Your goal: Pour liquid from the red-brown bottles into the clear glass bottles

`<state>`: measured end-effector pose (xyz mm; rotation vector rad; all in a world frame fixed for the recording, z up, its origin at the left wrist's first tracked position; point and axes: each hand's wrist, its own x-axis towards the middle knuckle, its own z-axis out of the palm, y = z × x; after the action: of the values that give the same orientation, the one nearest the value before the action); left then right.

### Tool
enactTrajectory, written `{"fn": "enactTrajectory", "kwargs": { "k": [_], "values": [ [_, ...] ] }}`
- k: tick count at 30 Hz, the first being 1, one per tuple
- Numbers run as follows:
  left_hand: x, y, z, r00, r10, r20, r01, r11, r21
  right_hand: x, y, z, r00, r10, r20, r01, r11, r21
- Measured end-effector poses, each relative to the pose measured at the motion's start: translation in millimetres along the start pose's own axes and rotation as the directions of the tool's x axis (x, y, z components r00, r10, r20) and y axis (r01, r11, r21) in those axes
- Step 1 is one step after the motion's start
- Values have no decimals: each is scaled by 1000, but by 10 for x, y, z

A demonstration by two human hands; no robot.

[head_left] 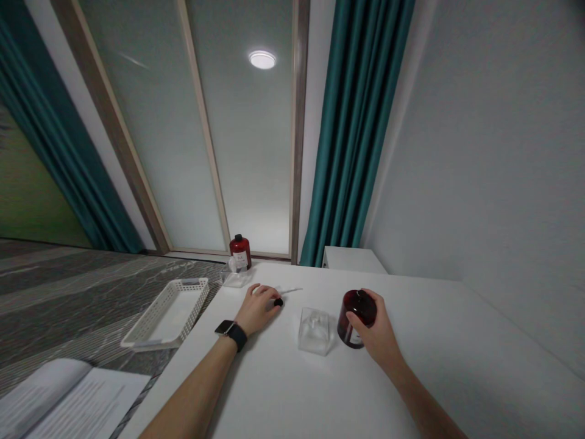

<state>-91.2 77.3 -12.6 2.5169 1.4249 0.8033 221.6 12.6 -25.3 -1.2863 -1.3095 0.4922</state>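
Note:
My right hand [372, 329] is wrapped round a dark red bottle [350, 326] with a pale label, standing upright on the white table at the right. No cap shows on its top. Left of that bottle, and apart from it, is a clear square container [314, 332]; what it holds is hard to make out. My left hand [258, 310], with a watch on the wrist, rests low over the table. Between its thumb and fingertips is a small black cap [278, 302]. Just beyond those fingers lies a thin pale stick [292, 289].
A second red bottle [240, 251] with a black cap stands at the table's far left corner, a clear container [235, 278] in front of it. Left of the white table [283, 390] are a white perforated basket [132, 341] and an open book [86, 399]. A white cabinet [354, 259] stands behind.

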Motion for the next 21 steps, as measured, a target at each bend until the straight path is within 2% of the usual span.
{"fn": "enactTrajectory", "kwargs": {
  "k": [7, 12, 14, 17, 21],
  "values": [
    [-13, 22, -7, 1000, 10, 5, -11, 993, 116, -4, -63, 10, 1000, 7, -4, -7, 1000, -1],
    [-24, 60, -77, 999, 40, 20, -42, 993, 106, -5, -59, 8, 1000, 14, 0, -14, 1000, 5],
    [-38, 122, -154, 998, 69, -4, -69, 997, 18, -5, -51, 5, 1000, 18, 7, -18, 1000, 4],
    [-75, 270, -238, 992, 118, -51, -126, 965, -229, -7, -42, 7, 1000, 17, 7, -17, 1000, 6],
    [-137, 458, -93, 985, 170, 0, -153, 887, -436, -16, -19, 24, 999, 32, -15, -32, 999, -2]
  ]
}}
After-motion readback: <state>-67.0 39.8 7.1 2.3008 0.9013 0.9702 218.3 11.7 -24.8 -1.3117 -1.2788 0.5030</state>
